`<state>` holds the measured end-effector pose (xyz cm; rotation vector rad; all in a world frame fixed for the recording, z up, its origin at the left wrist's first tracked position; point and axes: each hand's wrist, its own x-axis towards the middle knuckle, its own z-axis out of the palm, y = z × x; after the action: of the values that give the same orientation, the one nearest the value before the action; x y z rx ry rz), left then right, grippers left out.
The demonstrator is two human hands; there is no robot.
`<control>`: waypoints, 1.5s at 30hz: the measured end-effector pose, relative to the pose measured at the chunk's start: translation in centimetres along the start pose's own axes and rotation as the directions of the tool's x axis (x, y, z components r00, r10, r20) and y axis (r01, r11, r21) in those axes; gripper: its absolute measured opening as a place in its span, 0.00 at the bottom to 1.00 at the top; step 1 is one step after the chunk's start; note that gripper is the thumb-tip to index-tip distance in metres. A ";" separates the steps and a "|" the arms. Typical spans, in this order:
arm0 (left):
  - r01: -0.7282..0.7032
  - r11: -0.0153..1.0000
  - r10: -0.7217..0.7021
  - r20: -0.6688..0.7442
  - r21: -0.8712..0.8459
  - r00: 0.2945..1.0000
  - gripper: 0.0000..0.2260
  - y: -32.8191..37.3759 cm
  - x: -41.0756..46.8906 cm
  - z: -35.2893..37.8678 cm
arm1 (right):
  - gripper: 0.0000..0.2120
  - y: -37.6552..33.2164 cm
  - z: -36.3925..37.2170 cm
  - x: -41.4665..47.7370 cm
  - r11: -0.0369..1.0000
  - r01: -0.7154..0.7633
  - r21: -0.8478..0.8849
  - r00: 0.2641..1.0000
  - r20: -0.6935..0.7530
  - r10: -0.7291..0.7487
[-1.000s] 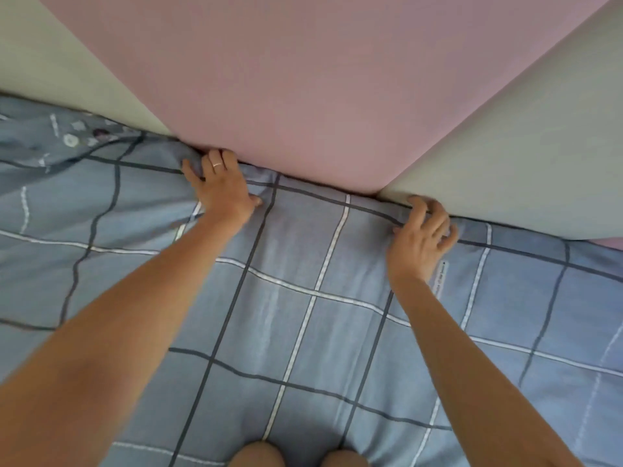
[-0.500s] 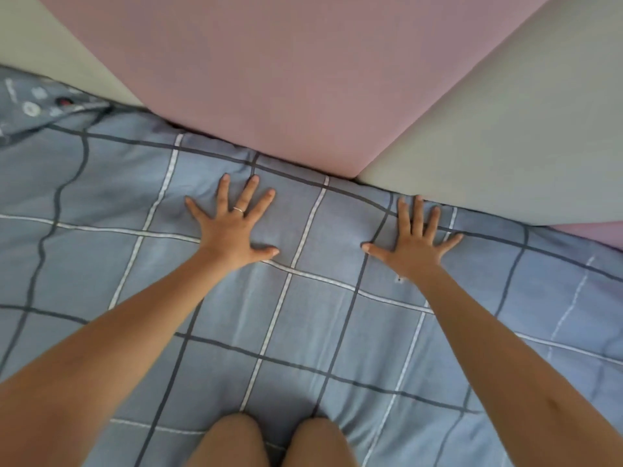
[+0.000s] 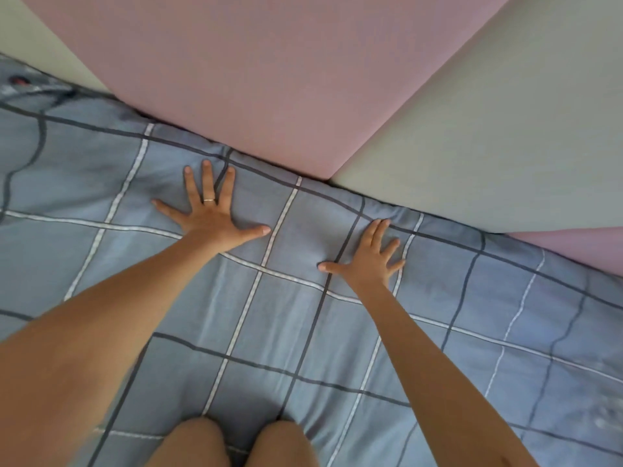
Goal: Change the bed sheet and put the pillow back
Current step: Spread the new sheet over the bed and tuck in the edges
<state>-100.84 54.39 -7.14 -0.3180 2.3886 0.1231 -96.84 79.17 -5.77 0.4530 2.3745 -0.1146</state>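
1. One blue checked bed sheet (image 3: 276,332) covers the whole bed in view, its far edge running along the foot of the padded headboard (image 3: 269,79), which is made of pink and pale grey-green panels. The cloth lies fairly flat in the middle, with soft ripples toward the far left and some wavy grid lines on the right.

2. Both hands rest palm-down on the sheet just short of that far edge. The left hand (image 3: 210,214) has its fingers (image 3: 207,176) spread wide, thumb out to the side, a ring on one finger. The right hand (image 3: 369,257) is likewise flat, fingers fanned with the tips close to the seam where sheet meets headboard. Neither pinches or holds cloth.

3. Two bare knees (image 3: 236,443) show at the bottom edge, so the person appears to be kneeling on the bed facing the headboard.

4. Judging by this, the step in hand is smoothing the fresh sheet at the head of the bed; the edge there looks tucked in.

5. Next probably comes sweeping the palms outward to press out the ripples at the left, then fetching the pillow, which is not in view, and setting it against the headboard.
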 end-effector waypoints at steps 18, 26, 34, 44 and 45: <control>0.373 0.772 -0.393 0.075 -0.515 0.916 0.32 -24.4 -14.0 9.1 | 0.36 -26.4 2.4 -5.4 0.247 0.693 -0.678 0.456 0.146 -0.878; 0.550 0.482 -0.562 0.240 -0.683 0.791 0.51 -41.1 -8.7 5.8 | 0.41 -41.1 9.8 -14.0 -0.180 0.781 -0.599 0.044 0.340 -0.939; 0.580 0.196 -0.698 0.303 -0.791 0.649 0.72 -58.4 3.9 -3.2 | 0.48 -67.7 9.6 -9.6 0.304 0.728 -0.615 0.472 0.128 -0.872; 0.693 0.224 -0.564 0.489 -0.685 0.666 0.76 -62.7 5.9 -7.4 | 0.51 -72.0 8.6 -9.7 0.398 0.719 -0.570 0.601 0.223 -0.767; 0.713 0.228 -0.553 0.514 -0.663 0.655 0.77 -62.9 6.0 -7.9 | 0.51 -72.0 8.7 -9.8 0.387 0.723 -0.572 0.598 0.239 -0.765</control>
<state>-93.72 -8.90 -5.35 -1.6712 1.6259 0.8876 -109.96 7.19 -8.81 -1.0036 2.3016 0.2938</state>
